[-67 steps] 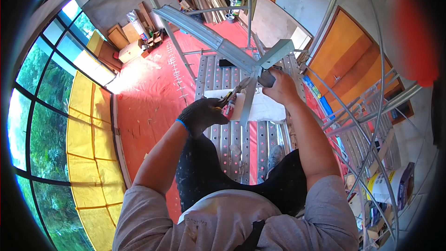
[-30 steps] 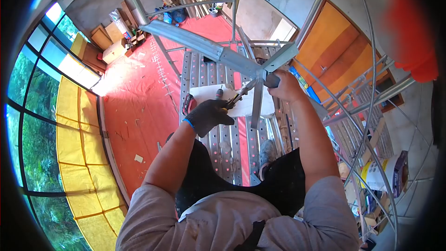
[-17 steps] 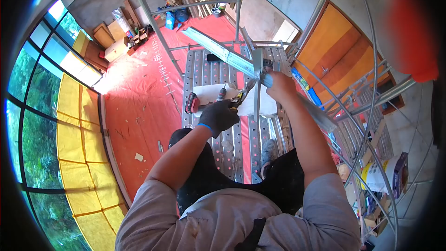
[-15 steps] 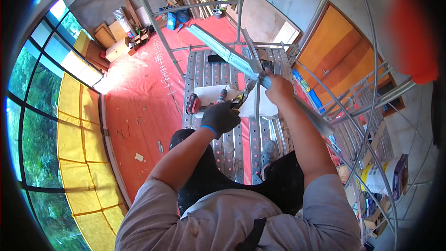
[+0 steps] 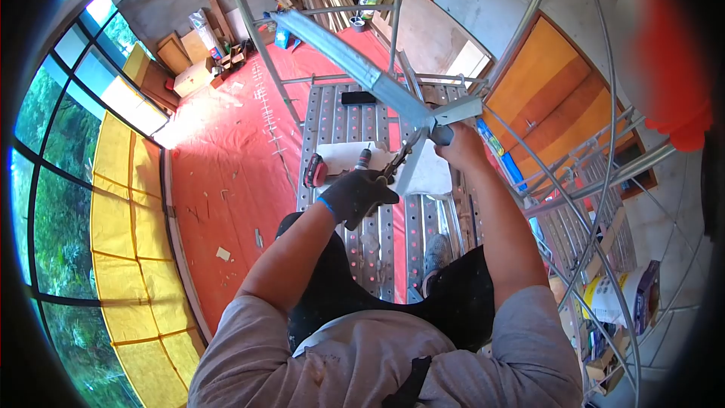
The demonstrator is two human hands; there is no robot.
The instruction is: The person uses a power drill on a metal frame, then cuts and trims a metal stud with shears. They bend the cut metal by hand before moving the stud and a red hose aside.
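My left hand (image 5: 359, 195), in a dark glove with a blue cuff, is wrapped round a hand tool (image 5: 404, 153) like snips or pliers, its jaws at the joint of a metal profile. My right hand (image 5: 461, 147), bare, is closed on the silvery metal profile (image 5: 355, 68) near that joint. From there one long arm slants up to the left, a short piece points right and another strip hangs down. Below, a red and black drill (image 5: 316, 171) and a white sheet (image 5: 343, 155) lie on the perforated platform (image 5: 325, 117).
Scaffold tubes (image 5: 398, 15) rise round the platform, with crossing braces (image 5: 563, 193) at the right. A black flat object (image 5: 358, 97) lies toward the far end. Red sheeting (image 5: 219, 204) covers the floor below; yellow panels (image 5: 121, 219) line the windows. A bucket (image 5: 615, 296) stands lower right.
The metal profile has shifted and turned, its short piece now pointing right. My left hand has opened slightly around the tool and moved a little lower; my right hand has moved slightly right.
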